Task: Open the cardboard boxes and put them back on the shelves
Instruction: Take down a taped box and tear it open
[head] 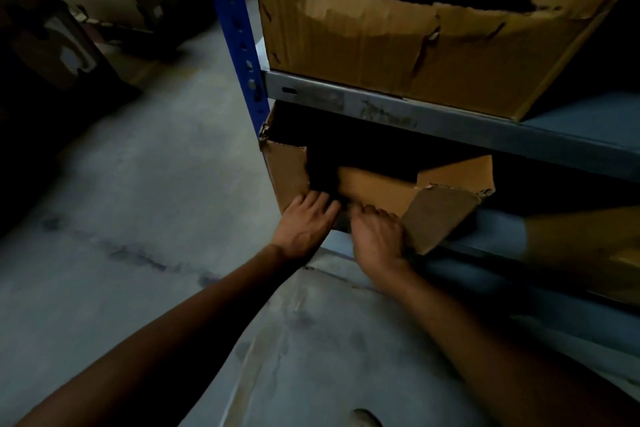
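Curled over the torn front edge, the right hand (377, 236) grips the lower cardboard box (287, 170) at frame centre, while the left hand (308, 222) lies flat-fingered against its front wall. Already opened, the box sits on the lower shelf (485, 246), one flap (436, 215) splaying right. Seating it likely wants an even two-handed push, square beside the blue upright (235, 28).
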Motion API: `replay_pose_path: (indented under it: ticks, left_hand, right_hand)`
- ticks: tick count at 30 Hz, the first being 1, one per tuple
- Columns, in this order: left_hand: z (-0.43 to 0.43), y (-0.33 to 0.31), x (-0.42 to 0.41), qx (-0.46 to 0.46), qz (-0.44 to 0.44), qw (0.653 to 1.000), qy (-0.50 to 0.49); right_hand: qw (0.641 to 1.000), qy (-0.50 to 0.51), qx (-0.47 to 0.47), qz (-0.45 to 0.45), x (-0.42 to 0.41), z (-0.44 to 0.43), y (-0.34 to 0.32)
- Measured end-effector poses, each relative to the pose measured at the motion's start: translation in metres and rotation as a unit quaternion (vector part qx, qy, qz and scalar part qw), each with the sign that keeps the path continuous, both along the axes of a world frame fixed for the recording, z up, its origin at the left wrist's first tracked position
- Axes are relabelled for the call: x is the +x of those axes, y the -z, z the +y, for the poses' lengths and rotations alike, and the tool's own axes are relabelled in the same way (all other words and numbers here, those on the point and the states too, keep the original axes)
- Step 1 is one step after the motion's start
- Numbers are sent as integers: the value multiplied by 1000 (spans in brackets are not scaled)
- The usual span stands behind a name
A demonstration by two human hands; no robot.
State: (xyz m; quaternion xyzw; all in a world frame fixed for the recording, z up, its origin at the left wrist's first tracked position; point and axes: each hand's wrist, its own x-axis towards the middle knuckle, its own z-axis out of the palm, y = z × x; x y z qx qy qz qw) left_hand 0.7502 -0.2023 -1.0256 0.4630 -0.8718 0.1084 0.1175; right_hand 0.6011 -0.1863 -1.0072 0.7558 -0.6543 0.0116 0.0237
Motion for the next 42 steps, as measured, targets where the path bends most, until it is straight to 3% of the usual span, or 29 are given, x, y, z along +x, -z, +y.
replay_pose_path:
  ticks: [6,12,33,42]
  left_hand:
    - [-54,-19,-18,143,6,988,-63]
    - [-41,-16,-15,184,24,980,-70]
    - [-70,-28,-23,195,-85,973,-91]
    - [-65,-18,-17,179,-42,980,-74]
  right_hand:
    - [997,61,38,-19,2,-56,-1]
    - [998,19,54,0,-2,-35,2]
    - [999,22,40,1,-1,-50,0]
    - [999,24,17,-23,2,-49,5]
